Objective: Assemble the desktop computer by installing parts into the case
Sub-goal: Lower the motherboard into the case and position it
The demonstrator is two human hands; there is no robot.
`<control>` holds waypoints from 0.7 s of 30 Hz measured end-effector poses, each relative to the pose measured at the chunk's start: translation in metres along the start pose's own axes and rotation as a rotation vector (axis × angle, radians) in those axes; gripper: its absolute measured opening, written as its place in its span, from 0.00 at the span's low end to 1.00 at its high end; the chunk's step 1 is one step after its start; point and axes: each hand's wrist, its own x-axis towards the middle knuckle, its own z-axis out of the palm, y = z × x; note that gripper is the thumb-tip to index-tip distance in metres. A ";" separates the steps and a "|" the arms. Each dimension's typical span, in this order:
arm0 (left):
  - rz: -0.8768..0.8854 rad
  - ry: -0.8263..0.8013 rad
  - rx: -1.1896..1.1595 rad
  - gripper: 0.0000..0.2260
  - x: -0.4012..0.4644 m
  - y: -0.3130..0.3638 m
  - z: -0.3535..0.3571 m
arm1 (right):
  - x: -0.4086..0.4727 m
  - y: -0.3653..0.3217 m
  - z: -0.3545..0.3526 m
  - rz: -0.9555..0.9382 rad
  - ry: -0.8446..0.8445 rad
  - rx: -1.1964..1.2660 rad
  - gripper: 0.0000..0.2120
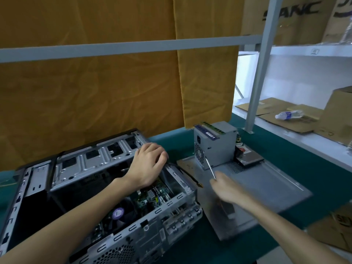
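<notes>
Left hand (146, 164) grips far rim of open case (106, 187). Right hand (226, 187), blurred, grasps screwdriver (210, 168). Likely fastening step; next, bring tip to a screw.

We see two bare forearms, no sleeves reaching back from the fingers. The left hand (146, 164) and right hand (227, 189) wear no gloves. The right one is motion-blurred.

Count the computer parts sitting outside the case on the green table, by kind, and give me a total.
Grey metal power supply box: 1
Green memory sticks on top of it: 2
Dark hard drive: 1
Flat grey metal side panel: 1
Total: 5
</notes>
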 end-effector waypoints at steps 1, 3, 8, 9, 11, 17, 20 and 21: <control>-0.005 0.006 -0.005 0.25 0.001 0.000 0.000 | 0.010 -0.005 -0.001 -0.014 0.030 0.067 0.12; -0.003 0.003 -0.017 0.24 0.000 -0.001 0.002 | 0.029 -0.018 0.001 -0.034 0.093 0.112 0.11; -0.002 0.010 -0.021 0.24 -0.003 -0.001 0.005 | 0.063 -0.041 0.015 -0.068 0.147 -0.034 0.08; -0.007 0.004 -0.018 0.24 -0.002 0.000 0.005 | 0.066 -0.044 0.017 -0.087 0.149 -0.071 0.10; -0.018 -0.003 -0.015 0.24 0.000 0.000 0.005 | 0.072 -0.050 0.021 -0.112 0.153 -0.103 0.11; -0.001 0.001 0.009 0.24 0.000 -0.001 0.004 | 0.082 -0.054 0.023 -0.117 0.186 -0.073 0.12; -0.028 -0.021 -0.022 0.24 -0.001 0.001 0.002 | 0.082 -0.051 0.025 -0.078 0.228 -0.063 0.11; -0.045 -0.040 -0.055 0.22 0.000 0.001 0.000 | 0.082 -0.051 0.024 -0.062 0.243 -0.013 0.11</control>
